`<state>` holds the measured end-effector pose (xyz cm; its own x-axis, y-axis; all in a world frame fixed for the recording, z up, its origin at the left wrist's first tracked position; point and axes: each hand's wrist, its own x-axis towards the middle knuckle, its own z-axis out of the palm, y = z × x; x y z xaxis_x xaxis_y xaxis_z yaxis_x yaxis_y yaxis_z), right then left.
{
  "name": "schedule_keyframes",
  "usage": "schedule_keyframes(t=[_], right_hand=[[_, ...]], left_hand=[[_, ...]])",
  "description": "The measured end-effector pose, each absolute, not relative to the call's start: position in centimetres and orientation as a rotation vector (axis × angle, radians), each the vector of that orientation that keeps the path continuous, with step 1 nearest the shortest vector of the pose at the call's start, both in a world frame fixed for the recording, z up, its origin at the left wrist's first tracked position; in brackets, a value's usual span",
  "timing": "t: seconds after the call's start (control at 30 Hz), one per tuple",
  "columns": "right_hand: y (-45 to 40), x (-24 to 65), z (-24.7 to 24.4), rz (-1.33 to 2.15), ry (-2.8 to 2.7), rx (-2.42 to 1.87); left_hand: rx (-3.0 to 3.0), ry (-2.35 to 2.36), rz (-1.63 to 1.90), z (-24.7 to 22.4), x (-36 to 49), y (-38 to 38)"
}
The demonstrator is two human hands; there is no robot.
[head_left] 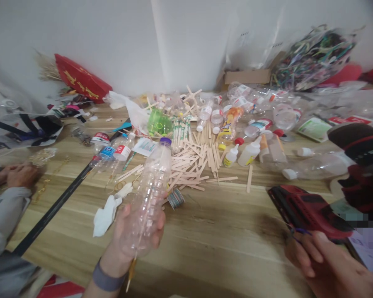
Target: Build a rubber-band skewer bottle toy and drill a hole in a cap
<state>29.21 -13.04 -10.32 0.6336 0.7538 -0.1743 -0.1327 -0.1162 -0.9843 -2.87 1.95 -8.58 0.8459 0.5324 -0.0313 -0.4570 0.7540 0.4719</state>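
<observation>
My left hand (158, 225) is wrapped round a clear ribbed plastic bottle (149, 186) with a purple cap, held up and tilted over the table. A thin wooden stick (131, 271) pokes out at the bottle's bottom end, with something yellow-brown wound on it. At the lower right, my right hand (320, 252) is closed, its fingers pinched on a small thin thing with a purple-blue part, too blurred to name. Just beyond those fingers lies a red and black power tool (307, 211). A white glove (108, 211) and a spool of wire or thread (175, 199) lie near the bottle.
Wooden craft sticks (189, 165) are heaped mid-table. Glue bottles (249, 153) and many empty plastic bottles (320, 164) stand or lie behind and right. A long black bar (56, 207) crosses the left side, near another person's hand (23, 176). A cardboard box (247, 76) stands against the wall.
</observation>
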Motion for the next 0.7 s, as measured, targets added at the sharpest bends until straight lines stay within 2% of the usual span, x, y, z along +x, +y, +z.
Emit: schedule_keyframes(t=[0.17, 0.47, 0.7], right_hand=[[-11.5, 27.3, -8.6, 0.955, -0.457, -1.5], [-7.9, 23.6, -7.6, 1.093, -0.889, -1.441], [-5.3, 21.1, -6.7, 1.246, -0.965, -1.356]], left_hand=[[0.448, 0.147, 0.53, -8.5, -2.7, 1.7], [0.463, 0.212, 0.516, -8.6, -2.3, 1.0], [0.462, 0.17, 0.503, -9.7, -1.9, 0.3]])
